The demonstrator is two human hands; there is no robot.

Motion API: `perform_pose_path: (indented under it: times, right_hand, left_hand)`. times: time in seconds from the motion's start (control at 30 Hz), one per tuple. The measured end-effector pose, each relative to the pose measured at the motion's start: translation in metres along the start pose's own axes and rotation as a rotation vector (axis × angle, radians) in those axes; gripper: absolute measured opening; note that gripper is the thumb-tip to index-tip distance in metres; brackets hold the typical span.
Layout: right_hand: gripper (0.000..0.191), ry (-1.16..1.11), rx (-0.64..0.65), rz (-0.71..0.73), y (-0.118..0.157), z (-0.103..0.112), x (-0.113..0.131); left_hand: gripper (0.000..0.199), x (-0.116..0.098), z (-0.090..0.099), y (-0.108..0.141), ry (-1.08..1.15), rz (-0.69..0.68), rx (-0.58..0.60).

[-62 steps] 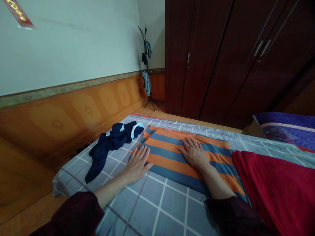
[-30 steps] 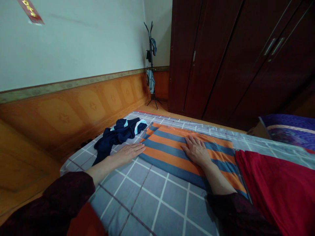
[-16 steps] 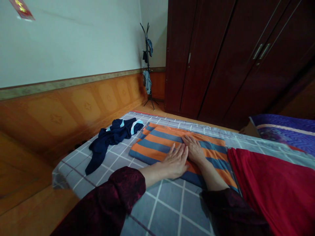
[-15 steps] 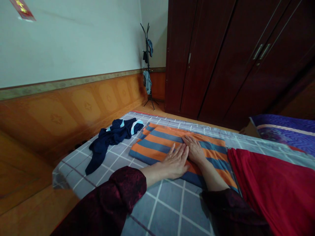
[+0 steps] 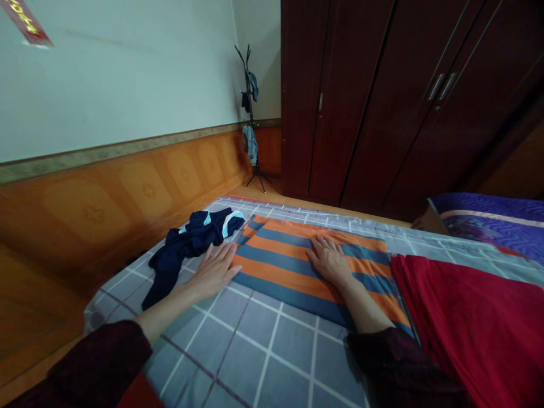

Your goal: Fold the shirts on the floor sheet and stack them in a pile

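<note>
An orange and grey-blue striped cloth (image 5: pixel 280 260) lies folded flat on the checked bed cover (image 5: pixel 255 334). My left hand (image 5: pixel 216 268) is spread at the cloth's left edge, fingers apart, holding nothing. On the middle of the stripes rests my right hand (image 5: pixel 330 259), palm down with its fingers extended and nothing in it. A crumpled navy garment with light blue and white trim (image 5: pixel 182 243) lies just left of my left hand. Red fabric (image 5: pixel 471 311) lies to the right of the striped cloth.
Beyond the bed stand a dark red wardrobe (image 5: pixel 340 113) and a black coat rack (image 5: pixel 250 113) with items hanging on it. Purple bedding (image 5: pixel 497 221) is at the right, beside a cardboard-like edge. An orange panelled wall (image 5: pixel 148 187) runs along the left.
My left hand has moved left, from beside my right hand to the left edge of the striped cloth. My right hand stays on the cloth with little change.
</note>
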State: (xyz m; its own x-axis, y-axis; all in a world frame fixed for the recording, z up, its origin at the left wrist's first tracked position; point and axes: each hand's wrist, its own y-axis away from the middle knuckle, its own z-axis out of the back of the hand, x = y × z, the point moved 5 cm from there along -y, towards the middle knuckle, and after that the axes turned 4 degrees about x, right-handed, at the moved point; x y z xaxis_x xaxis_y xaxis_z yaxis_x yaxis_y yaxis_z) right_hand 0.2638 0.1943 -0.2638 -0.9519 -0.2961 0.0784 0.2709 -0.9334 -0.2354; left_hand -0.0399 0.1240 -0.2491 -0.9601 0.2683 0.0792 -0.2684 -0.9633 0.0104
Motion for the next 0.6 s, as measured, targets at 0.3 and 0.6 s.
perform_pose_path:
  times: [0.3, 0.6]
  right_hand:
    - [0.046, 0.007, 0.014, -0.003, 0.0, -0.001, -0.003]
    - [0.047, -0.017, 0.015, -0.007, -0.001, -0.002, -0.004]
  left_hand:
    - [0.064, -0.148, 0.003, -0.119, 0.156, -0.342, 0.044]
    - [0.059, 0.009, -0.007, -0.115, 0.095, 0.012, 0.056]
